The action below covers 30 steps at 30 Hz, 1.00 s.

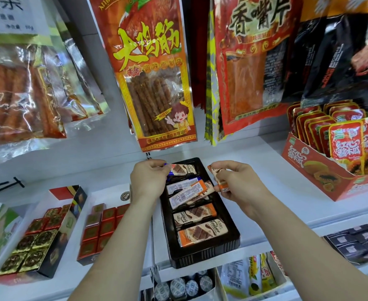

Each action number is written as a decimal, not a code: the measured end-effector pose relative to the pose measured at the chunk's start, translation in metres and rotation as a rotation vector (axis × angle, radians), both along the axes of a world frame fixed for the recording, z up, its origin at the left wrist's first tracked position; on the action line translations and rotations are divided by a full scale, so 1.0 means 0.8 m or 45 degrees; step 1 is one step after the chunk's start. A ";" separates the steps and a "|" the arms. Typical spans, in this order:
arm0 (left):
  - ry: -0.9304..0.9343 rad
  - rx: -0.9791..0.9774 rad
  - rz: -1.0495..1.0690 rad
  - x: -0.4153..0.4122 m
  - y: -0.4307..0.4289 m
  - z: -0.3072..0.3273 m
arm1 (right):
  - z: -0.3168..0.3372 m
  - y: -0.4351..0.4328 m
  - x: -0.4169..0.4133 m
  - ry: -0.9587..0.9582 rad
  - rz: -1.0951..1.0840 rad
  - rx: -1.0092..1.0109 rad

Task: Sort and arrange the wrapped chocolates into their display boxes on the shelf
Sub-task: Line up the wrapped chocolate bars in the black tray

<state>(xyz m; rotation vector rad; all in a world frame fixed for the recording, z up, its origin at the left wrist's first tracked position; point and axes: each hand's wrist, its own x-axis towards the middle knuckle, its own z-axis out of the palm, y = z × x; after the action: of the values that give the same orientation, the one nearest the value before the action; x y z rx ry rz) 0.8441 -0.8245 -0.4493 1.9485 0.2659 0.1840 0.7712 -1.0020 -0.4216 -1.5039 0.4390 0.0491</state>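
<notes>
White shop shelf (254,170) runs across the view, with a long black tray (202,255) standing on it lengthwise, its near end at the shelf's front edge

Right hand (237,181) hangs over the tray's far right corner and pinches an orange-ended bar (218,177) between thumb and curled fingers; the bar is lifted clear of the tray and stands roughly on end. Left hand (148,181) is over the tray's far left side, fingers curled round the end of a blue-ended bar (183,169), which lies across the far end of the tray with its brown and cream face up

Between the two hands, in the middle of the tray, loose bars (187,194) lie askew with their white label sides up, overlapping one another. Nearer the front, two face-up bars (195,215) with orange ends lie crosswise, one behind the other, fairly straight

Left of the tray stands a box of red squares (101,227), and further left an open box of gold and red squares (26,246). To the right, well apart from the tray, an orange carton (322,170) holds upright red packets. Big snack bags hang above the shelf, a yellow and red bag (154,83) just behind the hands and a red bag (250,61) beside it. Below the front edge, round-lidded cups (185,287) show on a lower shelf
</notes>
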 end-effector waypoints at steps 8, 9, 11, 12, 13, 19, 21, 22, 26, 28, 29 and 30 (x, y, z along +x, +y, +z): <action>-0.125 0.480 -0.034 0.003 -0.004 -0.004 | 0.001 -0.008 -0.002 0.027 0.027 0.017; -0.148 0.496 -0.042 0.003 -0.003 -0.006 | 0.001 -0.008 -0.002 0.031 0.040 -0.001; -0.180 0.540 -0.098 0.002 -0.002 -0.009 | 0.000 -0.009 -0.002 0.033 0.070 -0.030; -0.183 0.605 -0.141 0.000 -0.001 -0.010 | 0.000 -0.009 -0.003 0.030 0.085 -0.027; -0.175 0.700 -0.186 -0.001 -0.001 -0.011 | 0.000 -0.010 -0.003 0.028 0.098 -0.016; -0.213 0.863 -0.482 -0.028 0.001 0.016 | 0.003 -0.015 -0.006 0.066 0.160 -0.008; -0.133 0.856 -0.696 -0.048 0.003 0.034 | 0.004 -0.018 -0.007 0.067 0.171 -0.020; -0.087 0.897 -0.789 -0.058 0.003 0.040 | 0.004 -0.020 -0.008 0.067 0.173 -0.025; -0.070 1.136 -0.983 -0.080 0.005 0.042 | 0.002 -0.020 -0.010 0.083 0.196 -0.056; -0.066 1.199 -1.027 -0.085 0.005 0.039 | 0.003 -0.019 -0.011 0.089 0.208 -0.076; -0.062 1.238 -1.043 -0.086 0.005 0.040 | 0.003 -0.018 -0.011 0.091 0.212 -0.088; -0.060 1.275 -1.056 -0.089 0.004 0.040 | 0.003 -0.017 -0.012 0.092 0.216 -0.101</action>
<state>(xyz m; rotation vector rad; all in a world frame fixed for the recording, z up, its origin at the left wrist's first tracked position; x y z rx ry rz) 0.7732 -0.8212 -0.4171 2.8408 -0.8247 -0.2393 0.7618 -1.0153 -0.4193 -1.6185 0.3734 0.2225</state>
